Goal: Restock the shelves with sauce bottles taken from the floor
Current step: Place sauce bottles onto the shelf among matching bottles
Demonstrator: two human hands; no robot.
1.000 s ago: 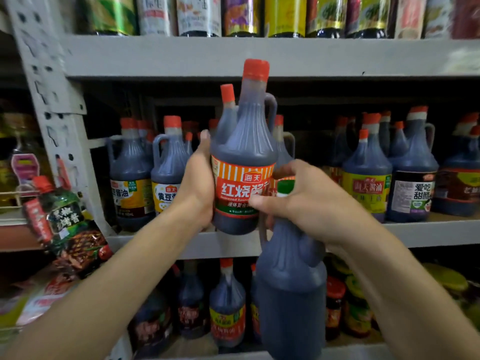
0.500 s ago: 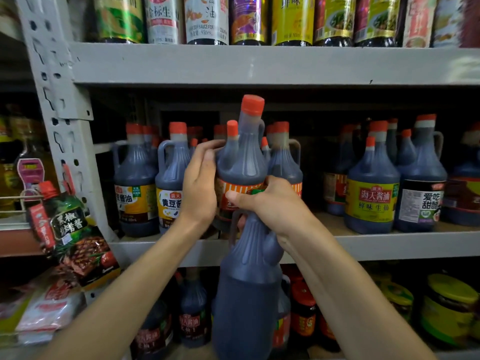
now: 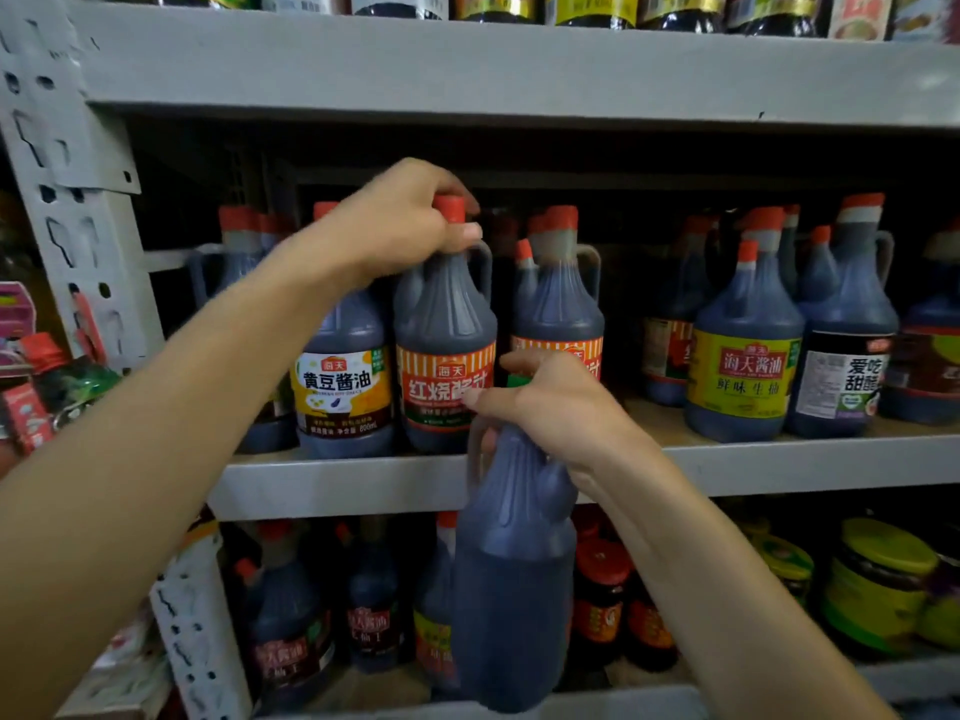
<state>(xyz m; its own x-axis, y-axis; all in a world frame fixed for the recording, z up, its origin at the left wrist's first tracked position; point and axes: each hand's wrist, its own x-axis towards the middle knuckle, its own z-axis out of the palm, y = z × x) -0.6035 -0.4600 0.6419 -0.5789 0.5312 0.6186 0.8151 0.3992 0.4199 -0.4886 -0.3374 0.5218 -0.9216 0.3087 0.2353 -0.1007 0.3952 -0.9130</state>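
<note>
Grips with the left hand [image 3: 400, 220], fingers curled over the red cap, the striped-label bottle [image 3: 447, 324] standing upright on the middle shelf [image 3: 779, 465], neck up, label facing out and reading 海天 红烧酱汁. Holds in the right hand [image 3: 556, 407], fingers wrapped round neck and handle, a second bottle [image 3: 514, 589] hanging upright before the shelf's front edge, neck up, no label showing. Just beside on the left, a yellow-label bottle [image 3: 345, 387] marked 海天 黄豆酱油, 800mL; farther right, a jug [image 3: 743, 376] marked 海天酱油 鲜味生抽.

My right hand [image 3: 561, 413] covers the cap of the held bottle [image 3: 511, 589]; left hand [image 3: 400, 220] hides the neck of the red-label bottle [image 3: 444, 330]. Top-shelf bottles [image 3: 592, 5] are cropped by the upper edge.
</note>
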